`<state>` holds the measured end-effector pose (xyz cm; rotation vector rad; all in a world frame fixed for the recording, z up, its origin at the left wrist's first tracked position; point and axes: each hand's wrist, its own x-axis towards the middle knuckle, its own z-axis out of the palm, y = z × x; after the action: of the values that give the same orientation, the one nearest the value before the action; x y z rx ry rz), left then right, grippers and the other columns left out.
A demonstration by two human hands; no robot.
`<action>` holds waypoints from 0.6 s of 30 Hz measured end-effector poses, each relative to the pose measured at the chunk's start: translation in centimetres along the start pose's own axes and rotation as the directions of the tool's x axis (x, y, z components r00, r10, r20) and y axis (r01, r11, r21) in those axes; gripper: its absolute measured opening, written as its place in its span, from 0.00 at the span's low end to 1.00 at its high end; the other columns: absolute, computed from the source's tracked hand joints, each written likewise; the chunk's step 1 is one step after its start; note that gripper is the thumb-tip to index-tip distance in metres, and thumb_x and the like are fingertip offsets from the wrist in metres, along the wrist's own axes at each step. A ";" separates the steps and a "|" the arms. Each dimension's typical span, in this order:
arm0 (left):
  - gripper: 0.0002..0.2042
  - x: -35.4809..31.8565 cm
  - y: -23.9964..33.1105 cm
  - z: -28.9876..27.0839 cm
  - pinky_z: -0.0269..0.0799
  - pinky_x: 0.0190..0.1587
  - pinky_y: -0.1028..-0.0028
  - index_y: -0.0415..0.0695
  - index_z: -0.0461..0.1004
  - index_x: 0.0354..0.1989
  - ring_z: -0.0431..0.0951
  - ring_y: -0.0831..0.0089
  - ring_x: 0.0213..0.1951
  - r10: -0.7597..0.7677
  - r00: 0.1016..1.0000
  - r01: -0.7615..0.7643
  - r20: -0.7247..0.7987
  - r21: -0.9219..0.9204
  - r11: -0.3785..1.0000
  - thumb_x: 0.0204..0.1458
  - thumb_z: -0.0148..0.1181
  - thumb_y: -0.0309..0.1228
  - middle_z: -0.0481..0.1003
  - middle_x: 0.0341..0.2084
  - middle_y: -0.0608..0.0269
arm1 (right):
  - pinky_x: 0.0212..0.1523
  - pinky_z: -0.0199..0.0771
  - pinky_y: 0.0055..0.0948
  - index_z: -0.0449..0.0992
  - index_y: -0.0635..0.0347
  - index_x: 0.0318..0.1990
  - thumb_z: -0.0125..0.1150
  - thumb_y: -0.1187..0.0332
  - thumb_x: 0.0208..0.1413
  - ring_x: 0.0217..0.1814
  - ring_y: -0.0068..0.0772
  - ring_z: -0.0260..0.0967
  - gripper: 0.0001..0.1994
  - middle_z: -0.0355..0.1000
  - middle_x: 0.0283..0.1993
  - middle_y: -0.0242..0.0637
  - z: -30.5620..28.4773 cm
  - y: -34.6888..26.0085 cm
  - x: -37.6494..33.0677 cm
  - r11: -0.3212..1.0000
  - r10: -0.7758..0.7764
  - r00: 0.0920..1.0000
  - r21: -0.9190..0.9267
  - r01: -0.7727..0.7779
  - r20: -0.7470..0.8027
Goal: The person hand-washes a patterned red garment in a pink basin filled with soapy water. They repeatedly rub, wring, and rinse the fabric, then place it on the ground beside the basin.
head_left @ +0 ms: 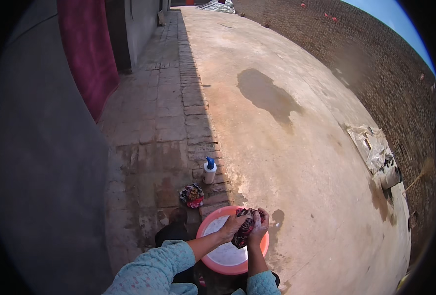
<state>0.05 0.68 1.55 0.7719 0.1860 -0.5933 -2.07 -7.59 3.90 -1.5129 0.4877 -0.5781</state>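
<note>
Squarely, bunched dark cloth (241,237) sits between left hand (233,225) and right hand (258,228).

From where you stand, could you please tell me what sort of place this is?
Probably an outdoor courtyard beside a house: a brick-paved strip runs along a grey wall, a pale sunlit floor lies beside that strip, and blue sky shows at the upper right.

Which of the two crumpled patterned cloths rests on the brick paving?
The multicoloured crumpled cloth near the white, blue-topped bottle; the dark reddish cloth is in the left hand and right hand, over the round pink basin.
</note>
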 end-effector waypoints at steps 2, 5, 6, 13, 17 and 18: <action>0.04 1.3 0.1 -1.0 0.70 0.30 0.78 0.45 0.72 0.31 0.73 0.81 0.27 0.093 0.994 -0.094 -0.051 -0.010 0.996 0.52 0.55 0.31 0.72 0.25 0.70 | 0.38 0.66 0.25 0.65 0.61 0.33 0.59 0.73 0.52 0.34 0.23 0.62 0.07 0.65 0.34 0.32 1.4 -1.5 -2.3 1.000 -0.006 0.995 -0.015 0.007 0.098; 0.08 1.8 0.8 -2.9 0.68 0.28 0.77 0.45 0.73 0.29 0.71 0.82 0.25 0.472 0.879 -0.456 0.071 0.418 0.786 0.52 0.54 0.36 0.71 0.22 0.69 | 0.31 0.61 0.23 0.67 0.58 0.27 0.65 0.69 0.47 0.26 0.28 0.59 0.10 0.58 0.22 0.34 1.3 -0.4 -5.9 0.760 -0.458 0.809 -0.309 0.571 0.369; 0.08 0.4 1.5 -1.8 0.68 0.28 0.77 0.45 0.73 0.28 0.71 0.81 0.25 0.453 0.890 -0.445 0.058 0.334 0.831 0.52 0.54 0.36 0.71 0.21 0.68 | 0.28 0.63 0.25 0.67 0.57 0.26 0.66 0.69 0.45 0.25 0.32 0.61 0.11 0.60 0.21 0.35 1.3 -0.6 -5.5 0.649 -0.564 0.725 -0.331 0.685 0.394; 0.05 0.7 -0.3 -0.2 0.70 0.30 0.78 0.43 0.73 0.29 0.72 0.82 0.27 -0.041 0.998 0.037 0.051 0.077 0.996 0.51 0.54 0.30 0.72 0.25 0.68 | 0.30 0.65 0.24 0.65 0.59 0.32 0.60 0.69 0.53 0.28 0.21 0.62 0.09 0.65 0.26 0.29 -1.6 5.0 1.2 0.998 0.029 1.000 0.060 -0.028 -0.007; 0.06 1.7 -0.3 -2.1 0.72 0.32 0.78 0.42 0.73 0.31 0.74 0.80 0.29 0.114 0.994 -0.111 -0.007 0.145 0.983 0.51 0.55 0.31 0.74 0.26 0.66 | 0.35 0.65 0.25 0.66 0.61 0.33 0.61 0.67 0.51 0.33 0.24 0.62 0.10 0.64 0.32 0.34 0.8 2.1 -2.0 1.000 -0.015 1.000 0.005 0.015 -0.011; 0.06 2.1 0.1 -2.3 0.72 0.32 0.77 0.42 0.73 0.31 0.74 0.80 0.28 0.150 0.988 -0.142 -0.047 0.153 0.978 0.51 0.55 0.32 0.74 0.26 0.66 | 0.37 0.65 0.26 0.67 0.62 0.33 0.62 0.66 0.51 0.34 0.26 0.63 0.11 0.65 0.34 0.37 1.8 0.5 -3.4 0.993 -0.067 0.998 -0.095 0.069 0.021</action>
<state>1.97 1.47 -0.77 0.9400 0.1378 -0.4488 -3.58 -4.08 3.24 -1.6293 0.4572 -0.6009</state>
